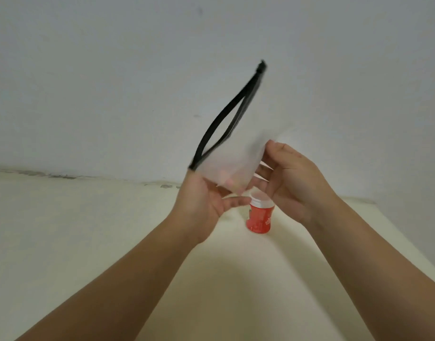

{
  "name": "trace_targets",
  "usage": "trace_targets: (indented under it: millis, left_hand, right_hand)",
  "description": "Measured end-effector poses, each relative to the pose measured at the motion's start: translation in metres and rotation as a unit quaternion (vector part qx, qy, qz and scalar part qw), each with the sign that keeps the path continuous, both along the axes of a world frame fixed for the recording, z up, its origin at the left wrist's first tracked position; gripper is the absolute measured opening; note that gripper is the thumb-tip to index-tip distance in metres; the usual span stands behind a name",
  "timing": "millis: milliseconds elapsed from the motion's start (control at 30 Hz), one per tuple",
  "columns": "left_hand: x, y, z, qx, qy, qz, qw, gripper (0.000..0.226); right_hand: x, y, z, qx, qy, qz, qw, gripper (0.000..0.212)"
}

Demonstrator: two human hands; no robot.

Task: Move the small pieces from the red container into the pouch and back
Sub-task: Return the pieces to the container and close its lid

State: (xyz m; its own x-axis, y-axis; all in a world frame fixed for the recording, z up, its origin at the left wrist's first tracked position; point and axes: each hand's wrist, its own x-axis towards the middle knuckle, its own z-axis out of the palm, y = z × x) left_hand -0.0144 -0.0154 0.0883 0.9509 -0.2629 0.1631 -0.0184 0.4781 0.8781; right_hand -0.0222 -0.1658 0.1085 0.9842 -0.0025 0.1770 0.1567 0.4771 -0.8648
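Note:
A clear pouch [232,158] with a black zipper rim is held up in the air, tilted, its mouth gaping open toward the upper left. My left hand [206,195] grips its lower left corner. My right hand [292,178] pinches its right edge between thumb and fingers. Small pale pieces show blurred at the pouch's low corner. Directly below stands the red container [259,219] with a white open neck, upright on the cream surface.
A cream tabletop [88,230] runs back to a plain grey-white wall [113,82]. The table's right edge slants down at the far right.

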Motion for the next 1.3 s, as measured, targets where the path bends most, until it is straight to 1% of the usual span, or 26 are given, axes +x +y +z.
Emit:
trace_targets:
  millis: [100,167,233,333,400,467,533,600,667,733,767,833,900,967,1000,1033,1100,1200,1267,1300]
  left_hand:
    - [-0.001,0.006,0.005,-0.034,0.032,-0.014,0.999,0.061]
    - [-0.002,0.009,0.012,-0.03,0.047,-0.026,0.998,0.065]
    - [-0.004,0.008,0.014,-0.005,0.05,-0.037,0.998,0.057]
    - [-0.007,0.006,0.018,0.018,0.053,-0.035,0.998,0.036]
    - [-0.012,0.004,0.015,0.046,0.063,-0.046,0.996,0.033]
    - [-0.02,0.002,0.01,0.075,0.093,-0.077,0.99,0.033]
    - [-0.025,0.0,0.003,0.085,0.111,-0.095,0.986,0.031]
    - [-0.029,-0.001,-0.002,0.052,0.116,-0.081,0.989,0.027]
    - [-0.033,-0.002,-0.005,0.002,0.126,-0.059,0.99,0.024]
    - [-0.037,-0.001,-0.009,-0.016,0.145,-0.045,0.988,0.019]
    - [-0.039,-0.002,-0.012,-0.009,0.154,-0.037,0.987,0.019]
    - [-0.041,-0.005,-0.019,0.023,0.168,-0.004,0.985,0.024]
    - [-0.042,-0.008,-0.026,0.056,0.177,0.043,0.982,0.023]
    - [-0.044,-0.011,-0.032,0.061,0.169,0.086,0.98,0.021]
    - [-0.046,-0.012,-0.033,0.043,0.157,0.102,0.981,0.022]
    - [-0.05,-0.014,-0.034,0.003,0.142,0.111,0.984,0.025]
    - [-0.057,-0.015,-0.034,-0.118,0.122,0.115,0.979,0.028]
    - [-0.056,-0.01,-0.043,-0.253,0.147,0.148,0.945,0.035]
    - [-0.056,-0.007,-0.049,-0.293,0.17,0.168,0.926,0.035]
    - [-0.057,-0.006,-0.049,-0.3,0.175,0.168,0.922,0.032]
  right_hand:
    - [0.0,-0.015,0.002,-0.006,-0.012,-0.065,0.998,0.013]
    - [-0.001,-0.021,0.004,-0.043,-0.015,-0.11,0.993,0.014]
    - [-0.002,-0.023,0.004,-0.078,-0.019,-0.146,0.986,0.013]
    - [-0.004,-0.022,0.003,-0.11,-0.029,-0.184,0.976,0.014]
    - [-0.006,-0.018,0.002,-0.113,-0.032,-0.206,0.971,0.014]
    - [-0.01,-0.013,0.001,-0.111,-0.038,-0.23,0.966,0.014]
    - [-0.016,-0.008,-0.002,-0.117,-0.049,-0.25,0.96,0.015]
    - [-0.025,-0.006,-0.005,-0.138,-0.049,-0.245,0.958,0.022]
    - [-0.034,-0.006,-0.01,-0.153,-0.026,-0.188,0.97,0.035]
    - [-0.043,-0.004,-0.017,-0.155,0.003,-0.122,0.98,0.042]
    - [-0.046,-0.002,-0.023,-0.145,0.006,-0.107,0.984,0.038]
    - [-0.049,0.005,-0.034,-0.105,0.016,-0.109,0.988,0.025]
    - [-0.051,0.011,-0.044,-0.067,0.042,-0.118,0.99,0.021]
    - [-0.053,0.016,-0.049,-0.035,0.066,-0.115,0.991,0.02]
    - [-0.055,0.018,-0.05,-0.02,0.072,-0.109,0.991,0.019]
    - [-0.057,0.02,-0.051,-0.009,0.073,-0.103,0.992,0.019]
    - [-0.061,0.023,-0.051,-0.007,0.072,-0.099,0.992,0.019]
    - [-0.065,0.028,-0.052,-0.018,0.077,-0.108,0.991,0.017]
    - [-0.068,0.031,-0.053,-0.031,0.079,-0.119,0.989,0.017]
    - [-0.069,0.033,-0.053,-0.038,0.079,-0.125,0.988,0.016]
